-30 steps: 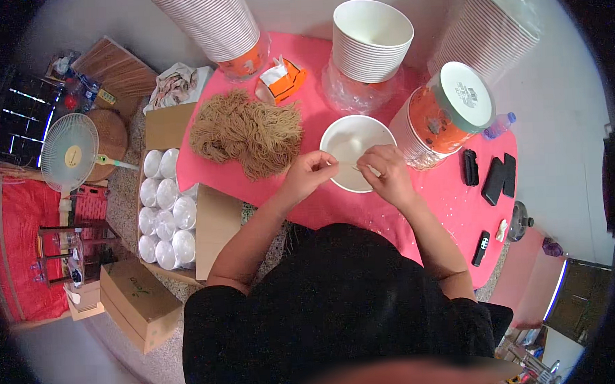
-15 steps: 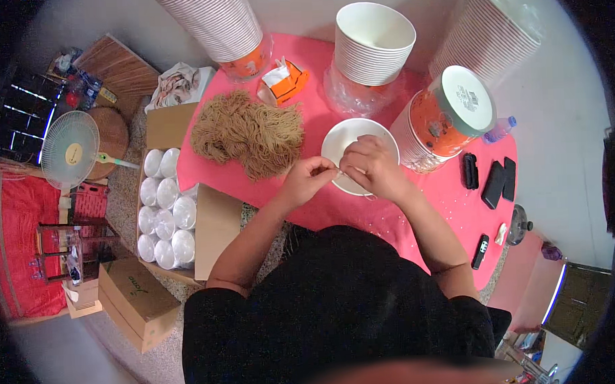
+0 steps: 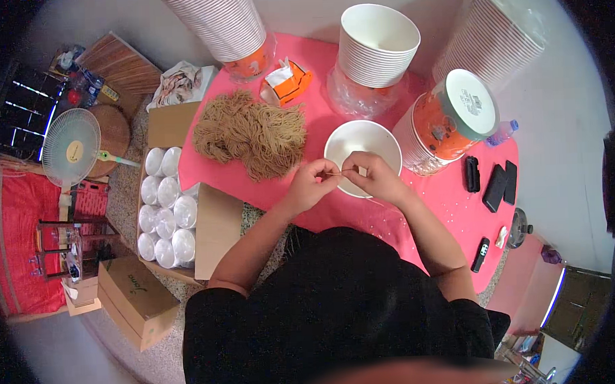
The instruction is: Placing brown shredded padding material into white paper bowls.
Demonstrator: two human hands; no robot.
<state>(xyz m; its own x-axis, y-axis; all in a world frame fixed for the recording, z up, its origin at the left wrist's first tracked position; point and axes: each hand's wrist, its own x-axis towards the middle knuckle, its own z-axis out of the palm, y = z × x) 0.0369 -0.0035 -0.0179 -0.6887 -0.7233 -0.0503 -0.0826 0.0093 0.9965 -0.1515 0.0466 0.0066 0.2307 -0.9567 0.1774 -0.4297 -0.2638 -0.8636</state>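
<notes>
My left hand (image 3: 314,184) and my right hand (image 3: 373,177) meet over the near rim of a white paper bucket (image 3: 361,130). Both are pinched closed on one thin brown string (image 3: 339,172), which runs between the fingertips. A thin strand also trails below my right hand. Left of the bucket, a tangled heap of brown string (image 3: 251,134) lies on the pink tablecloth (image 3: 322,210). Small white beads or bits (image 3: 450,217) are scattered on the cloth by my right forearm. What lies inside the bucket is partly hidden by my hands.
Stacked white buckets (image 3: 377,47) stand behind, and orange-printed buckets (image 3: 441,130) stand to the right. An orange tissue pack (image 3: 287,83) lies beyond the string heap. Black cases (image 3: 495,187) and a bottle (image 3: 500,133) sit at right. A carton of clear-wrapped cups (image 3: 166,214) stands at left.
My right hand has come down and toward me from over the bucket. Its fingers now face my left fingertips, with the string visible between them.
</notes>
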